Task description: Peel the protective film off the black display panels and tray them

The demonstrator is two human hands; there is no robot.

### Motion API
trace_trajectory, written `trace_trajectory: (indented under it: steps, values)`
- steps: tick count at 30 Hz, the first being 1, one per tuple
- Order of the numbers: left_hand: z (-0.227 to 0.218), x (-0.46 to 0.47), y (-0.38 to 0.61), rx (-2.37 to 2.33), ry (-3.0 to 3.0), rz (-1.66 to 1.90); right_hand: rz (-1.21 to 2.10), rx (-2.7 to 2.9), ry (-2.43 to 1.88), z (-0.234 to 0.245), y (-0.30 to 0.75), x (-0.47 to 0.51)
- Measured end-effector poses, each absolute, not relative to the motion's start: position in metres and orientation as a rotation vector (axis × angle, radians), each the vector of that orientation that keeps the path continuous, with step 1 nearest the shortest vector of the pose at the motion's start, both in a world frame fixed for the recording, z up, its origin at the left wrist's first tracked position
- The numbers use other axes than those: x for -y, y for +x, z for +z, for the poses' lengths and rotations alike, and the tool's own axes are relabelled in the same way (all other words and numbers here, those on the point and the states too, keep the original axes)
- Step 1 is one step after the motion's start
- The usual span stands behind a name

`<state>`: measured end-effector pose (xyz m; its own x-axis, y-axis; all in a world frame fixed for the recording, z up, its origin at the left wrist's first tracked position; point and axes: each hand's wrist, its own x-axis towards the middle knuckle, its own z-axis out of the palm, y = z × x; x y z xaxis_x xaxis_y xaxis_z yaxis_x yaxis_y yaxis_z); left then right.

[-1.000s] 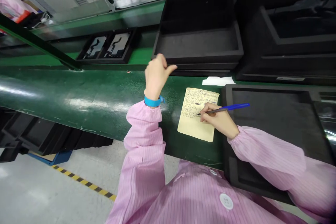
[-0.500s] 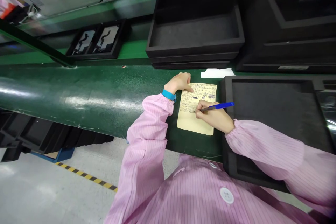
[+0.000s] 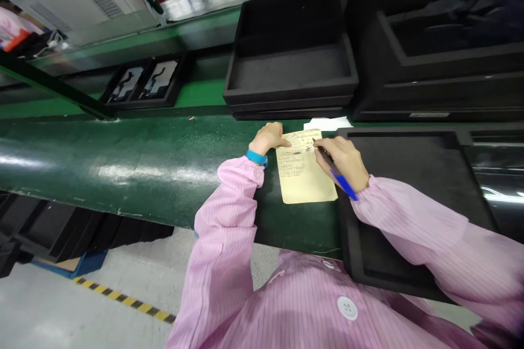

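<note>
A yellow sheet of paper (image 3: 309, 182), handwritten in its upper part, lies on the green bench. My left hand (image 3: 268, 137), with a blue band at the wrist, rests at the sheet's upper left edge. Its thumb is stretched onto the paper, apart from the other fingers. My right hand (image 3: 344, 159) is closed around a pen (image 3: 345, 184) with a blue cap end. The pen slants, its tip by the upper right edge of the writing and its blue end toward my wrist. Whether the tip touches the paper I cannot tell.
A black tray (image 3: 409, 202) lies under my right forearm. Stacked black trays (image 3: 290, 90) stand behind the paper, with a white paper scrap (image 3: 327, 124) before them. Farther left is a two-compartment black tray (image 3: 141, 103) with parts. The green bench's front edge (image 3: 164, 222) runs along my side.
My right hand has moved up the sheet, from the lower lines to the upper right. The pen's blue end has swung down toward my wrist. The paper has turned slightly.
</note>
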<state>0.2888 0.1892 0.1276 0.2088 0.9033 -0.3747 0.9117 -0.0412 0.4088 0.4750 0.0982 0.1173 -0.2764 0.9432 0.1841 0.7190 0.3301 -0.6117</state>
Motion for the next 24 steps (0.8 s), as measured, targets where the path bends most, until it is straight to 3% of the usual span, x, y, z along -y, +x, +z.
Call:
trace_trajectory:
  steps: [5, 10, 13, 16, 20, 24]
  values:
    - [0.127, -0.190, 0.288, -1.833, 1.948, 0.006, 0.231, 2.259, -1.535, 0.144, 0.512, -0.103]
    - [0.163, -0.162, 0.308, -1.897, 2.084, 0.110, 0.175, 2.341, -1.706, 0.160, 0.660, -0.068]
    - [0.200, -0.115, 0.328, -1.641, 2.212, 0.253, 0.325, 2.445, -1.656, 0.155, 0.746, -0.028]
    - [0.216, -0.063, 0.355, -1.072, 2.250, 0.255, 0.381, 2.563, -1.512, 0.143, 0.775, 0.011]
    - [0.188, -0.023, 0.399, -0.711, 2.271, -0.037, 0.375, 2.739, -1.236, 0.126, 0.757, 0.036]
    - [0.153, -0.016, 0.429, -1.001, 2.200, -0.061, 0.350, 2.827, -0.897, 0.114, 0.751, 0.029]
